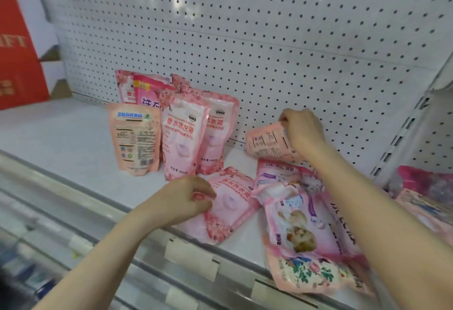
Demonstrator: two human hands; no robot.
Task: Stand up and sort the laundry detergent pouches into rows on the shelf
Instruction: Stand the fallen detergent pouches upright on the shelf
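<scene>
The soft pink plastic detergent pouches are only partly sorted. Several upright pouches (pixel 182 135) stand in a loose cluster near the middle of the white metal shelf (pixel 61 133), two or three deep, with a peach-coloured pouch (pixel 133 138) turned label-back at the cluster's left. The rows look started rather than finished.

The right hand (pixel 304 131) curls its fingers round the top of a tilted peach pouch (pixel 267 143) close to the back wall, apparently bringing it upright. The left hand (pixel 186 199) pinches the edge of a flat pink pouch (pixel 228 202) lying near the shelf's front. Just right of it, a heap of floral pink pouches (pixel 301 224) lies overlapped and unsorted under the right forearm, so most of the work seems left.

Behind stands a white pegboard panel (pixel 245 28). A price-tag rail (pixel 191 258) runs along the front edge. A red carton (pixel 17 52) sits at far left, and more pink packets (pixel 426 187) show in the neighbouring bay.
</scene>
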